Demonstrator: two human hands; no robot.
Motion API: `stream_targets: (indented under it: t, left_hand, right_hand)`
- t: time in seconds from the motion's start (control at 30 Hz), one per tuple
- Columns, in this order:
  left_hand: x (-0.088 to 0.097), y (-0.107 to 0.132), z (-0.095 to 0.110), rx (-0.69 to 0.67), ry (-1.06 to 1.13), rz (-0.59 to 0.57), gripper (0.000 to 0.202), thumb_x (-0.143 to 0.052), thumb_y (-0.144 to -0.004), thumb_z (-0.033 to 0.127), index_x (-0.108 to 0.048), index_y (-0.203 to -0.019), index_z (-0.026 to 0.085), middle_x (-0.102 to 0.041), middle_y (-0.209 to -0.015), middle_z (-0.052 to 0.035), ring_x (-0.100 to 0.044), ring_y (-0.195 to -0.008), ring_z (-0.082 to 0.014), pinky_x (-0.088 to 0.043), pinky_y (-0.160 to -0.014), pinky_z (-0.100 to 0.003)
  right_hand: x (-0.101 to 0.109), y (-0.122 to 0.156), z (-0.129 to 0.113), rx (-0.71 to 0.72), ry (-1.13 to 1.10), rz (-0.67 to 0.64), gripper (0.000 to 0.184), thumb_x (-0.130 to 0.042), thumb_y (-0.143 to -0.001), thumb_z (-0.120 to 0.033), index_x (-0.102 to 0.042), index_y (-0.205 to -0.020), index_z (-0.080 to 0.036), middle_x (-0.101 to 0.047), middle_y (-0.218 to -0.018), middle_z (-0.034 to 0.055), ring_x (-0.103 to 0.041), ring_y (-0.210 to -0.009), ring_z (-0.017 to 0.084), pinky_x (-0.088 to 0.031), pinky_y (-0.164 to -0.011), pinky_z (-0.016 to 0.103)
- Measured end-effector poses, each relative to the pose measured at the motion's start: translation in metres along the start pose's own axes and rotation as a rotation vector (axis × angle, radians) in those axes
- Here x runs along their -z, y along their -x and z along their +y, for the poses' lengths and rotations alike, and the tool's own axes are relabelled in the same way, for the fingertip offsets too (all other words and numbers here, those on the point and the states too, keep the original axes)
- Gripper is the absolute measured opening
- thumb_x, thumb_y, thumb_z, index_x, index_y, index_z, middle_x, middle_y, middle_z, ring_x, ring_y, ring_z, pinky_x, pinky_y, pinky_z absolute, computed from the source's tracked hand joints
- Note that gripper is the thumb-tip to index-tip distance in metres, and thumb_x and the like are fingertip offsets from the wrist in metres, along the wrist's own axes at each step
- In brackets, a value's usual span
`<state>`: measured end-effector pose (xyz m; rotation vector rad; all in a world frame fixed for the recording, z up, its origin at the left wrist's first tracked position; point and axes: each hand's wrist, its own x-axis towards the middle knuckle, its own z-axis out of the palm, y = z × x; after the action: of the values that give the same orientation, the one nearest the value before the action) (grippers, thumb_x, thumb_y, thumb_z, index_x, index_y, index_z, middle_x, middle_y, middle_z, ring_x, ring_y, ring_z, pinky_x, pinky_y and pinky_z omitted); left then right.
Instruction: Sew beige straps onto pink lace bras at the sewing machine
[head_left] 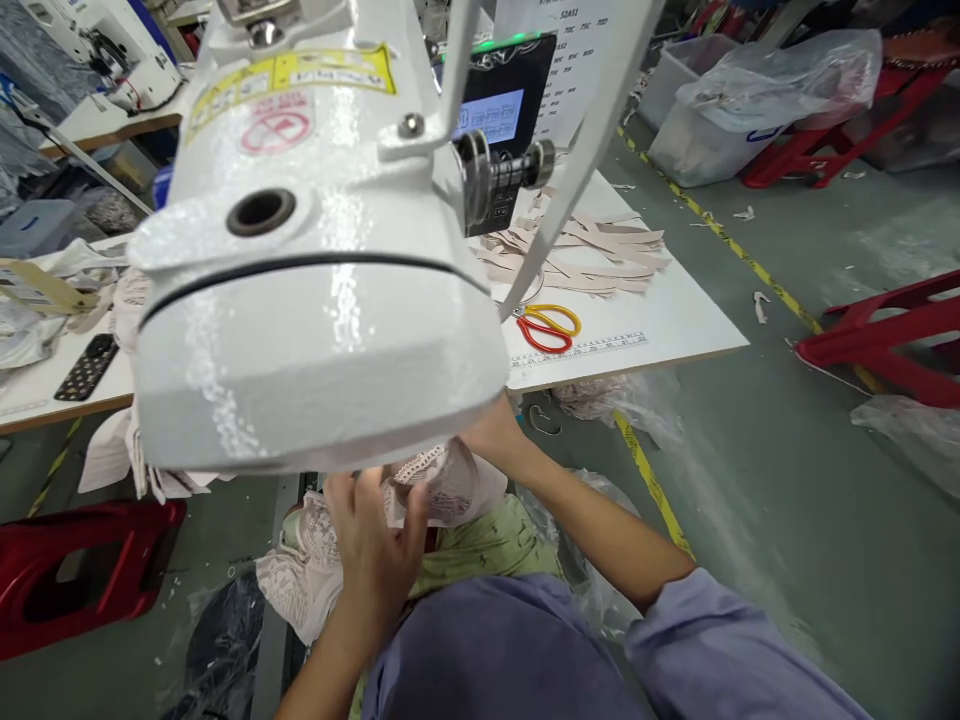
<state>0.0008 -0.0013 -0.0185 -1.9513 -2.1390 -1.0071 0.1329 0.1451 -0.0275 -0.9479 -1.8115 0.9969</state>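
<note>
Two hands meet at one piece of pale pink lace [450,485], held just under the front of one white sewing machine [315,330]. The left hand [375,545] has its fingers folded over the near edge of the lace, pinching it against the thumb. The right hand [491,430] comes in from the right, but nearly all of it is hidden behind the machine, so its grip cannot be told. More lace hangs lower down, beside a green cloth [487,545].

On the white table [675,320] lie one pair of scissors [551,325], with one red and one yellow loop, one heap of beige strips [581,250], and one dark phone [88,367] far to the left. One lit screen [495,115] stands behind the machine. Three red stools show: one at lower left [75,575], two at the right [881,340] [814,150].
</note>
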Motion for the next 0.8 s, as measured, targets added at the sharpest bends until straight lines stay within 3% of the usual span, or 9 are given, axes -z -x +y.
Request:
stream_targets:
  t: [0.13,0.23,0.47,0.8]
  left_hand:
    - [-0.002,0.001,-0.019,0.317,0.414,-0.200,0.043,-0.052,-0.095,0.044,-0.046,-0.128,0.017,-0.058,-0.116,-0.0147,-0.059,-0.110,-0.0269,-0.049,-0.091,-0.041]
    - [-0.004,0.000,-0.023,0.437,0.611,-0.290,0.041,-0.051,-0.095,0.047,-0.046,-0.124,0.018,-0.061,-0.108,-0.0113,-0.064,-0.101,-0.0226,-0.052,-0.085,-0.034]
    - [-0.003,-0.003,-0.016,0.494,0.441,-0.238,0.049,-0.067,-0.084,0.047,-0.046,-0.117,0.018,-0.057,-0.102,-0.0075,-0.060,-0.089,-0.0198,-0.049,-0.074,-0.029]
    - [0.001,-0.012,-0.001,0.440,0.246,-0.226,0.049,-0.068,-0.081,0.049,-0.045,-0.112,0.019,-0.051,-0.102,-0.0061,-0.055,-0.090,-0.0203,-0.046,-0.075,-0.031]
  right_hand:
    - [0.001,0.022,0.005,-0.007,-0.060,0.088,0.016,-0.054,-0.093,-0.032,-0.061,-0.102,-0.020,-0.064,-0.103,0.0064,-0.058,-0.076,0.016,-0.049,-0.072,0.031]
    - [0.002,0.036,0.007,-0.036,-0.110,0.058,0.017,-0.054,-0.094,-0.034,-0.059,-0.100,-0.020,-0.060,-0.096,0.0046,-0.055,-0.072,0.014,-0.046,-0.067,0.028]
    - [0.002,0.048,0.007,-0.036,-0.140,0.009,0.019,-0.060,-0.091,-0.039,-0.059,-0.099,-0.021,-0.059,-0.095,0.0048,-0.058,-0.085,0.017,-0.047,-0.075,0.031]
    - [0.004,0.050,0.004,0.025,-0.155,-0.004,0.024,-0.064,-0.088,-0.042,-0.059,-0.098,-0.021,-0.062,-0.096,0.0053,-0.059,-0.091,0.020,-0.047,-0.082,0.034]
